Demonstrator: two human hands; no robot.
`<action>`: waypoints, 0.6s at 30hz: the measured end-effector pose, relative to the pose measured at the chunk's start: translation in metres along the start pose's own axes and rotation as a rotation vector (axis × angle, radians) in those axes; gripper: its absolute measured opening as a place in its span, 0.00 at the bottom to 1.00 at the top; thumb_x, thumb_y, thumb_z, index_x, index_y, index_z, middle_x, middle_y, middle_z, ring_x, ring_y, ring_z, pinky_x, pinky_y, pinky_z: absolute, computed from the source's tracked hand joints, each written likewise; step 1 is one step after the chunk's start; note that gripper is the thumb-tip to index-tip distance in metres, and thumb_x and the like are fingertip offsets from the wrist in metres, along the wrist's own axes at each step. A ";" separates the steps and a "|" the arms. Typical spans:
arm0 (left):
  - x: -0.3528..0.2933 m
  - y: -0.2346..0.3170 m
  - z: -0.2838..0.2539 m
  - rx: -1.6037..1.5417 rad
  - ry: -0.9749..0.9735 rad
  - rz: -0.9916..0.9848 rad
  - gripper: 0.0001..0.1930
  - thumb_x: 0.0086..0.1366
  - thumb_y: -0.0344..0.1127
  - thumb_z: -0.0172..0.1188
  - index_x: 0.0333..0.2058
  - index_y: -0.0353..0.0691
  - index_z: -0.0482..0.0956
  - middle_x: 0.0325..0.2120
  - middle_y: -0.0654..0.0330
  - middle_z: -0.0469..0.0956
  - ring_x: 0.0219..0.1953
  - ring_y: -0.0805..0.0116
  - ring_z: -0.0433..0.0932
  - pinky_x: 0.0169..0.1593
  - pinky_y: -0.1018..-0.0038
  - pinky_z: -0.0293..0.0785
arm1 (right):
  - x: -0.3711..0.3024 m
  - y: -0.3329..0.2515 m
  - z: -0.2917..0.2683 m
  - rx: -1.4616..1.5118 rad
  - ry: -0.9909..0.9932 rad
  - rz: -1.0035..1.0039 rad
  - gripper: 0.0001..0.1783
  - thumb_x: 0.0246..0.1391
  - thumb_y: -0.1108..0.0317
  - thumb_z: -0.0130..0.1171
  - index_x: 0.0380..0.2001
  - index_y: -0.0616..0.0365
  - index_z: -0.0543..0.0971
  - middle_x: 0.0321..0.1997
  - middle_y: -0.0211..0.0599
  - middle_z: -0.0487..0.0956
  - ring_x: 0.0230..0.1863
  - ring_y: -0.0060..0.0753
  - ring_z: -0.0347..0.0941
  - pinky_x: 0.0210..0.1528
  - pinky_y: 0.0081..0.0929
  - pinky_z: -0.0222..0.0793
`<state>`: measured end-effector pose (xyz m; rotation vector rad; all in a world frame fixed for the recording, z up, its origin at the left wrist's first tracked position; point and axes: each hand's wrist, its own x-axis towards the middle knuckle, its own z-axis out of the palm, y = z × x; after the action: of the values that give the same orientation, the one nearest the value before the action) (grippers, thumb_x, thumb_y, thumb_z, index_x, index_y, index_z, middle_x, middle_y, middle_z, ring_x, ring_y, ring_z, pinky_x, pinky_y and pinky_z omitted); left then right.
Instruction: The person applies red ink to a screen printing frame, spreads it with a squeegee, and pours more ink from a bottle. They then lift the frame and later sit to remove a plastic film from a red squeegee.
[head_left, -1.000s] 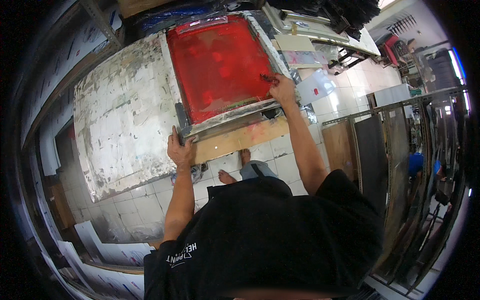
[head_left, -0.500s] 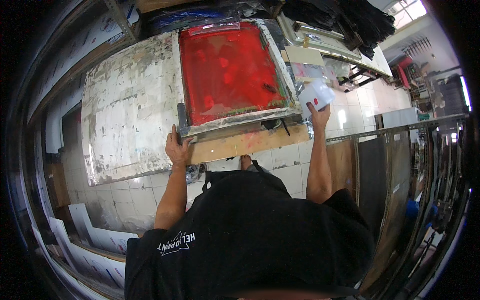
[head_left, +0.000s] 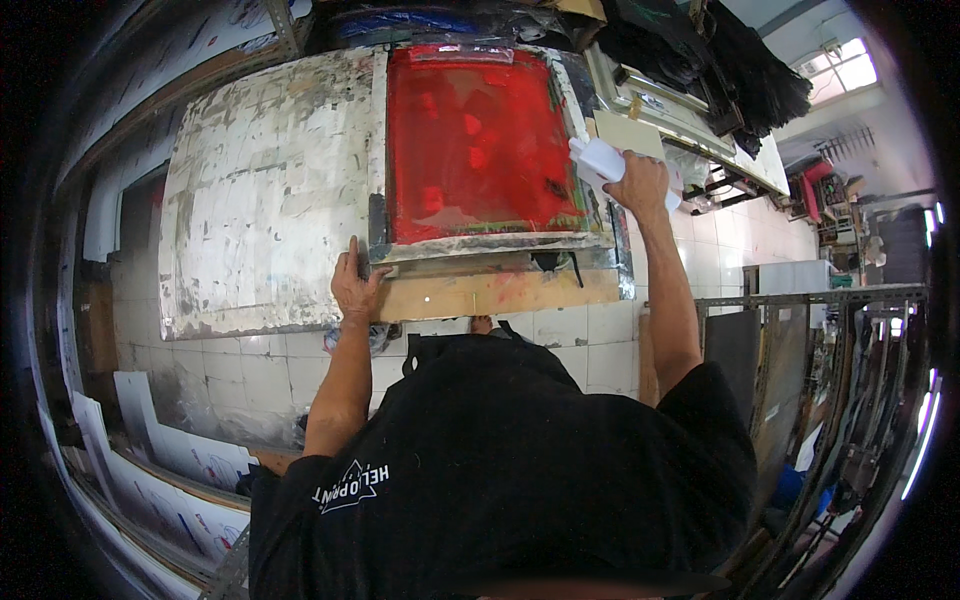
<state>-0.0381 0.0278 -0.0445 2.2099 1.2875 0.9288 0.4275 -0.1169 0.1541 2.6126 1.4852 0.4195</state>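
A screen-printing frame (head_left: 384,130) with whitish, taped borders lies in front of me, its mesh coated in bright red ink (head_left: 480,150). At the frame's right border, my right hand (head_left: 640,185) is closed round a white plastic bottle (head_left: 603,160). The bottle is tilted, its narrow end pointing left toward the red area. My left hand (head_left: 357,285) rests by the frame's near left corner, where the stained white board (head_left: 270,190) meets a tan strip of board (head_left: 500,292). Its fingers are stretched out, with the thumb apart.
Dark cloths (head_left: 755,80) hang at the far right above a second table. A metal rack (head_left: 800,298) holding upright panels stands close on my right. White sheets (head_left: 190,490) lie on shelving at the lower left. Tiled floor (head_left: 590,330) shows below the boards.
My right hand has swung the bottle up and left to the frame's right border, turning its narrow end toward the red ink. The view has shifted slightly; my left hand stays in place.
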 end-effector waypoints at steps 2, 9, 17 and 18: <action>0.000 -0.002 0.002 -0.014 0.003 0.006 0.46 0.45 0.59 0.69 0.60 0.41 0.67 0.28 0.54 0.70 0.29 0.55 0.72 0.34 0.63 0.70 | 0.016 0.002 0.007 -0.040 0.004 -0.033 0.25 0.29 0.53 0.71 0.31 0.59 0.80 0.30 0.48 0.82 0.33 0.47 0.80 0.39 0.41 0.74; 0.002 0.002 -0.003 0.019 0.000 -0.001 0.46 0.43 0.58 0.70 0.60 0.40 0.67 0.28 0.54 0.70 0.29 0.56 0.72 0.34 0.63 0.70 | 0.055 -0.018 0.007 -0.111 -0.042 -0.060 0.17 0.33 0.61 0.65 0.29 0.59 0.81 0.33 0.48 0.82 0.35 0.48 0.80 0.41 0.39 0.75; 0.002 0.001 -0.002 0.020 -0.011 -0.009 0.46 0.44 0.59 0.70 0.59 0.40 0.68 0.29 0.54 0.69 0.29 0.55 0.72 0.34 0.63 0.70 | 0.048 -0.027 -0.012 -0.183 -0.132 -0.116 0.19 0.34 0.58 0.66 0.31 0.57 0.82 0.35 0.44 0.82 0.40 0.44 0.79 0.45 0.37 0.73; 0.001 0.001 -0.003 0.012 -0.011 -0.013 0.46 0.44 0.59 0.70 0.59 0.40 0.68 0.28 0.54 0.69 0.29 0.55 0.72 0.34 0.63 0.70 | 0.044 -0.028 -0.017 -0.193 -0.164 -0.130 0.20 0.34 0.57 0.67 0.32 0.57 0.82 0.36 0.43 0.82 0.40 0.44 0.79 0.45 0.37 0.73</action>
<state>-0.0388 0.0283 -0.0412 2.2096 1.3049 0.9056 0.4211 -0.0651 0.1719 2.3265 1.4714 0.3101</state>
